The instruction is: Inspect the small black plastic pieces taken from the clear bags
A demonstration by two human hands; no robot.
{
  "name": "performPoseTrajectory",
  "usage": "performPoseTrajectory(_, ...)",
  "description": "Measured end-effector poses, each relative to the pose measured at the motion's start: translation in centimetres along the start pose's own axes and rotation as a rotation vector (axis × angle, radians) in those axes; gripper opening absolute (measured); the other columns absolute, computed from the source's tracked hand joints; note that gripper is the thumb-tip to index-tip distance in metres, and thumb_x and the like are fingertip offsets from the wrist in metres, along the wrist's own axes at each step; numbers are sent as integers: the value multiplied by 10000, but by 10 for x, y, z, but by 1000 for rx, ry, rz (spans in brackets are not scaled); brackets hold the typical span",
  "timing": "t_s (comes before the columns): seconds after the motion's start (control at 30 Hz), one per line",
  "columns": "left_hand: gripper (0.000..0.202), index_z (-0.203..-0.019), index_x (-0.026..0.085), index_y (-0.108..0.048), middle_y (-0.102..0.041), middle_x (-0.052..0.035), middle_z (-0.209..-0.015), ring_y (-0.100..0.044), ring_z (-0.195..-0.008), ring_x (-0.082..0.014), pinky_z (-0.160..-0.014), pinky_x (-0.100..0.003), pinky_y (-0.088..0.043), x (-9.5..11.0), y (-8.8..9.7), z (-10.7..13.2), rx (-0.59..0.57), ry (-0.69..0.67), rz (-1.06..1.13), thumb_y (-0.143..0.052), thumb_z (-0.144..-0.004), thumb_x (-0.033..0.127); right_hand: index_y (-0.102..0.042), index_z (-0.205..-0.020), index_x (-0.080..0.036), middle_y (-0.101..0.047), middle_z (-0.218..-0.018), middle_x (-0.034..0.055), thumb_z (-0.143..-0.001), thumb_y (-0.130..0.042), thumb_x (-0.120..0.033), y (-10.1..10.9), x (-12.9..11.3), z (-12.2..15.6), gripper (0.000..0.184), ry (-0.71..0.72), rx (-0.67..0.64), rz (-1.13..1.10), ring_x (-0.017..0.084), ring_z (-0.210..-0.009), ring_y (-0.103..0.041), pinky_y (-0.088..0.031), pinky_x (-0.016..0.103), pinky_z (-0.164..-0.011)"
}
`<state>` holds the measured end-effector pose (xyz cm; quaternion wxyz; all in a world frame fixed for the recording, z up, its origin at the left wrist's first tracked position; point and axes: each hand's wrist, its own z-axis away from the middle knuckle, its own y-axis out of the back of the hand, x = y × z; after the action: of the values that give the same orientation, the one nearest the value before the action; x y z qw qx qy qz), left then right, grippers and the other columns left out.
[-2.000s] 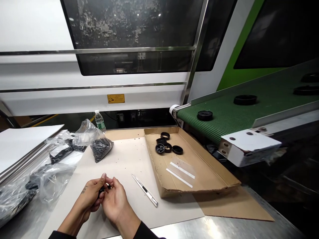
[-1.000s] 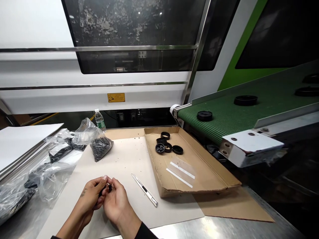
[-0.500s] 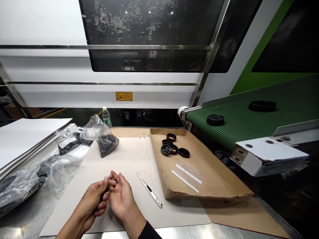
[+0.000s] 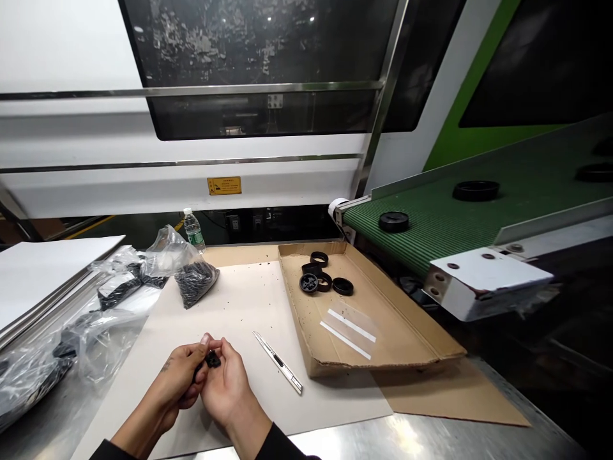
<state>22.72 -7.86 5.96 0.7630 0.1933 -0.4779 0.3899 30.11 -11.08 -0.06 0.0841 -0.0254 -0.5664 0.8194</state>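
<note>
Both of my hands meet low over the pale sheet (image 4: 253,287). A small black plastic part (image 4: 213,360) shows between them; its exact kind is hard to make out. My left hand (image 4: 178,374) is closed, thumb and fingers pinching black plastic that is mostly covered by the fingers. My right hand (image 4: 228,388) is cupped palm up, its curled fingers against the part and touching the left fingers. Just right of the hands lies a silver utility knife (image 4: 278,363), pointing away to the upper left.
A shallow cardboard tray (image 4: 407,319) holds several black rings (image 4: 343,286) and a clear plastic bag (image 4: 349,332). Left are a bag of small black parts (image 4: 195,284), more bags (image 4: 38,377) and a water bottle (image 4: 193,230). A green conveyor (image 4: 431,223) carries black rings at right.
The view has turned slightly to the right, so most things sit further left. The black part now shows more between my hands, and my right fingers have curled closer round it.
</note>
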Motion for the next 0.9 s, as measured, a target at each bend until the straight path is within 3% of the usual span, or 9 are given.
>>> performPoseTrajectory(0.07,491,-952,166,-578,-379,88,-468,-226,-354,-44,-358,-186,-84,-2,1,2,-6,-34,19,-618,-719,596,-614,-902,-93,-635,-719,73,-923,-429,-302,-1,-1,3,281,4,-14,-29,169,-696,-634,-520,260,-616)
performPoseTrajectory(0.2,442,-894,176,-563,-331,97,-494,-190,-368,-55,-353,-201,-120,-9,8,12,43,-120,-7,-557,-761,598,-637,-857,-77,-623,-709,59,-875,-527,-162,-4,-4,7,140,16,-45,-40,133,-702,-620,-534,246,-725)
performPoseTrajectory(0.27,409,-943,199,-573,-335,89,-486,-259,-381,-82,-387,-207,-169,-13,14,18,108,-193,-67,-564,-774,571,-644,-840,-69,-640,-761,70,-841,-571,-100,-5,-5,9,79,27,-58,-31,122,-732,-621,-530,226,-755)
performPoseTrajectory(0.37,313,-1040,280,-618,-500,15,-578,-475,-564,-177,-528,-244,-253,-20,19,22,215,-354,-374,-633,-772,442,-652,-853,-67,-655,-829,83,-821,-607,-93,-7,-3,10,62,6,-74,1,122,-754,-624,-536,210,-727)
performPoseTrajectory(0.5,347,-1037,323,-679,-574,-37,-679,-420,-547,-202,-571,-292,-134,-26,18,18,314,-453,-680,-677,-706,220,-661,-868,-69,-668,-896,101,-813,-623,-110,-8,-1,10,78,-1,-82,45,152,-829,-638,-538,256,-810)
performPoseTrajectory(0.6,380,-993,304,-691,-585,-42,-726,-395,-550,-187,-565,-290,-111,-24,15,14,307,-457,-570,-699,-649,142,-659,-896,-50,-667,-935,128,-821,-619,-119,-7,-1,10,109,15,-91,62,173,-872,-641,-527,268,-844)
performPoseTrajectory(0.73,190,-903,264,-645,-545,-10,-650,-427,-572,-166,-519,-241,-219,-19,13,17,221,-412,-293,-682,-735,344,-652,-896,-40,-659,-982,159,-837,-590,-102,-2,-3,9,106,30,-57,69,181,-918,-638,-534,241,-799)
performPoseTrajectory(0.8,249,-905,240,-591,-434,40,-560,-324,-445,-113,-424,-214,-203,-22,18,22,161,-314,-65,-592,-792,462,-654,-875,-45,-663,-935,151,-850,-574,-134,1,-5,10,123,52,-27,71,191,-901,-640,-535,280,-818)
performPoseTrajectory(0.9,222,-841,189,-543,-328,71,-570,-169,-388,-59,-329,-195,-138,-32,34,30,71,-118,350,-559,-800,406,-660,-899,-57,-659,-834,116,-871,-560,-223,3,-7,10,196,96,12,84,174,-787,-639,-549,295,-761)
